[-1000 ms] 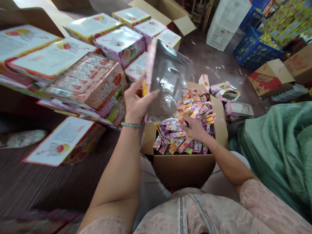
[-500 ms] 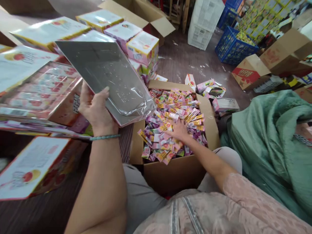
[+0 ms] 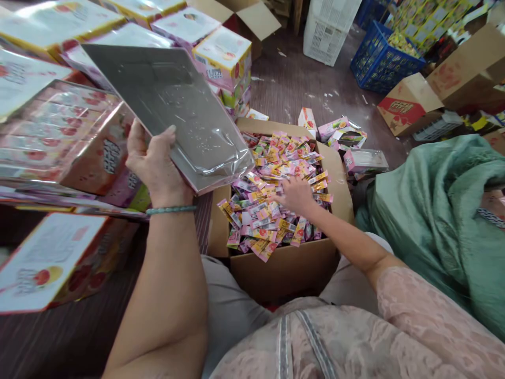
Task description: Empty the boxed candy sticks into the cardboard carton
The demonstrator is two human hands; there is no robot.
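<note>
My left hand (image 3: 158, 163) grips the lower left edge of a flat grey-faced box (image 3: 173, 105), thumb on its face. Clear, shiny film covers the box, which is tilted above the left side of an open carton. The carton (image 3: 272, 273) stands between my knees, heaped with small pink, yellow and purple stick packets (image 3: 260, 221). On top of this heap rests my right hand (image 3: 298, 197), thumb spread from the bent fingers. Its fingertips are partly hidden among the packets, and no packet shows lifted in it.
Stacked fruit-print boxes (image 3: 224, 52) and a film-wrapped pack (image 3: 67, 131) crowd the left. Small boxes (image 3: 365, 160) lie beyond the carton. A green cloth sack (image 3: 426, 210) bulges at right. Farther back are white crates (image 3: 325, 39), a blue basket (image 3: 384, 60) and a red-brown carton (image 3: 410, 105).
My right hand has shifted slightly right and up over the packets, its fingers now more bent. My left hand keeps its hold on the box. The whole view has tipped a little downward.
</note>
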